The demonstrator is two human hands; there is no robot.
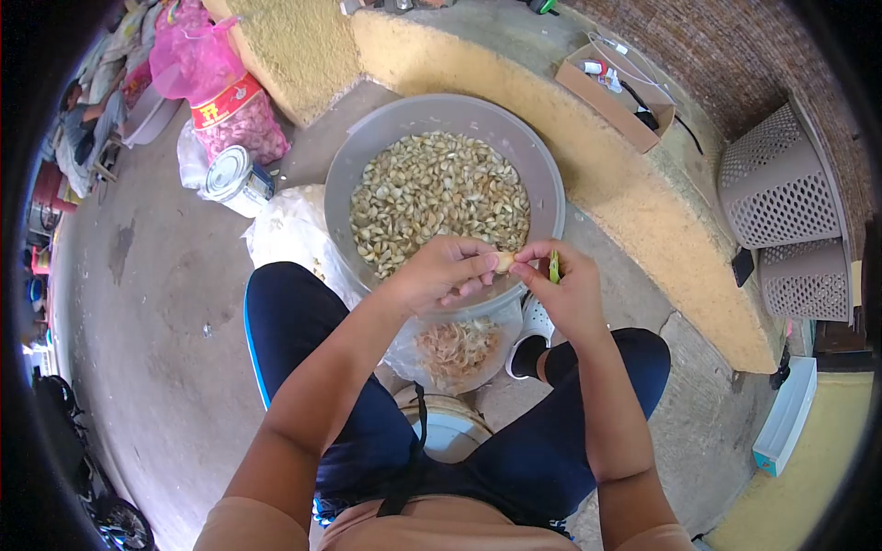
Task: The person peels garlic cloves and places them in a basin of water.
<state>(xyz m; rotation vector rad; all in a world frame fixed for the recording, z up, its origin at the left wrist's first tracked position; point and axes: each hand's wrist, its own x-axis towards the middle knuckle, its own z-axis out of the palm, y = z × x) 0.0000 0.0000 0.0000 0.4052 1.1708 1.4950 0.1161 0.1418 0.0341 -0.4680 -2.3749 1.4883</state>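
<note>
My left hand (443,274) pinches a pale garlic clove (503,263) between thumb and fingertips, above the near rim of a large grey tub (338,184). My right hand (567,286) meets the clove from the other side with thumb and forefinger. Tucked in its curled fingers is a small yellow-green tool (554,266); its working end is hidden. Many garlic cloves (441,197) fill the tub's bottom. Below my hands, a clear plastic bag (404,354) holds papery garlic skins (457,352).
A white plastic bag (292,230) leans on the tub's left side, beside a paint can (237,179) and a pink mesh sack of garlic (243,133). A yellow ledge (634,207) curves behind, bearing a cardboard box (611,106). Perforated crates (781,184) stand right. My knees flank the tub's near side.
</note>
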